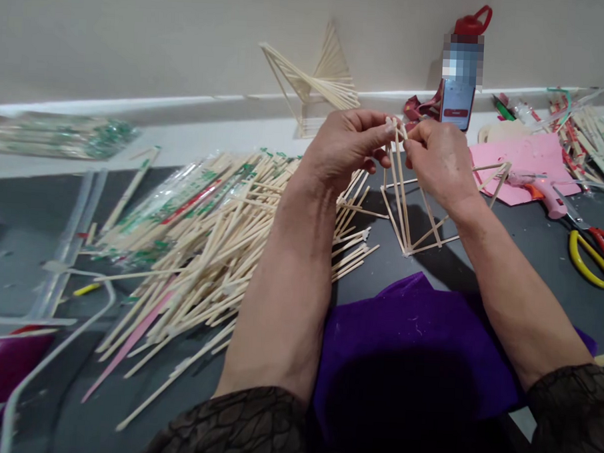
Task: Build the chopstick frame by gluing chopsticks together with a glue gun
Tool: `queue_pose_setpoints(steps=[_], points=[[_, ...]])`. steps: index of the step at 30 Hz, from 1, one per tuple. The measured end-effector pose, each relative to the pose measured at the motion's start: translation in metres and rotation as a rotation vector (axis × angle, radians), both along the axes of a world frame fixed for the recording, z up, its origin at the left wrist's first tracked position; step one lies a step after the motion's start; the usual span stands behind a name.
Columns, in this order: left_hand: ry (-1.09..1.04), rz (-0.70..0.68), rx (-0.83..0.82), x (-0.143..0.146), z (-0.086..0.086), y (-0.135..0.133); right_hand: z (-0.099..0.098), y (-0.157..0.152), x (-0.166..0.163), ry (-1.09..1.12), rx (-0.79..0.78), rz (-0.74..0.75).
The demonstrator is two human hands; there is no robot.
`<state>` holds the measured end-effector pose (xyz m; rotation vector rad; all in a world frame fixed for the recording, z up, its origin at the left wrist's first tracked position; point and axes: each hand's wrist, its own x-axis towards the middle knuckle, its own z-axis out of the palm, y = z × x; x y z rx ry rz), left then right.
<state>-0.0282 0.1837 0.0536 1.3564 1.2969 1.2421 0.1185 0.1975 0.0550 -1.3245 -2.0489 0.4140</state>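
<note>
A frame of glued wooden chopsticks (pixel 402 204) stands on the grey table, its sticks meeting at a whitish joint near the bottom. My left hand (pixel 346 145) is closed at its top, thumb and fingertips pinching the upper stick ends. From the other side, my right hand (pixel 439 159) pinches the same top close to my left fingertips. My fingers partly cover the joint there, and the right hand and forearm hide some of the frame. Left of my left forearm lies a large heap of loose chopsticks (pixel 215 249).
A pink glue gun (pixel 551 197) rests by a pink sheet (pixel 517 162); scissors (pixel 593 256) lie at right. A phone (pixel 457 103) leans against a red-capped bottle (pixel 471 23). A fan-shaped stick structure (pixel 313 80) stands by the wall. Purple cloth (pixel 402 338) lies nearest me.
</note>
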Motion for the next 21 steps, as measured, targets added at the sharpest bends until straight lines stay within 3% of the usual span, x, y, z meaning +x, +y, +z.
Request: queue_pose_setpoints(steps=[2,6,8,13,18,21], points=[[-0.004,0.024,-0.011,-0.001,0.003,-0.001,0.003,0.002,0.005,0.031,0.008,-0.007],[-0.089,0.313,0.123,0.003,0.016,-0.006,0.002,0.006,0.010,0.167,0.079,0.084],[-0.127,0.372,0.168,0.006,0.023,-0.010,0.002,0.005,0.009,0.215,0.116,0.155],[-0.103,0.192,0.166,0.012,0.029,-0.018,0.015,-0.014,0.004,0.167,0.169,0.173],[-0.090,0.156,0.217,0.011,0.026,-0.018,0.027,-0.028,0.004,0.055,0.205,0.107],[-0.167,0.138,0.232,0.016,0.028,-0.018,0.029,-0.027,0.006,0.103,0.213,0.130]])
